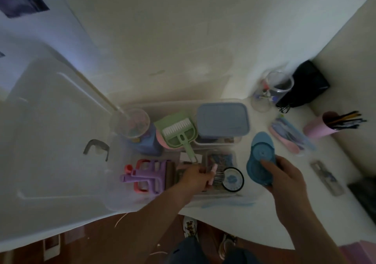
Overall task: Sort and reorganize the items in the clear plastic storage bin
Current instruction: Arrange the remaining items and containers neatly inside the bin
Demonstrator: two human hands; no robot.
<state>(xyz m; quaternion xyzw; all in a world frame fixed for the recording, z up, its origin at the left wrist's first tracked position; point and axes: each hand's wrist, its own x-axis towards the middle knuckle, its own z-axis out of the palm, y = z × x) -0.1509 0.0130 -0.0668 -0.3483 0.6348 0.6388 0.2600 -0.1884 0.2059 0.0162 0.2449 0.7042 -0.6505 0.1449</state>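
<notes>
While right hand grips blue case beside bin, left hand pinches pink item inside; sorting roughly midway, several things outside.

Your left hand reaches into the clear bin and grips what looks like a small pink item, blurred. Your right hand holds a blue oval gadget above the desk, just beside the bin. A green dustpan with brush lies inside, next to a blue-lidded box.
</notes>
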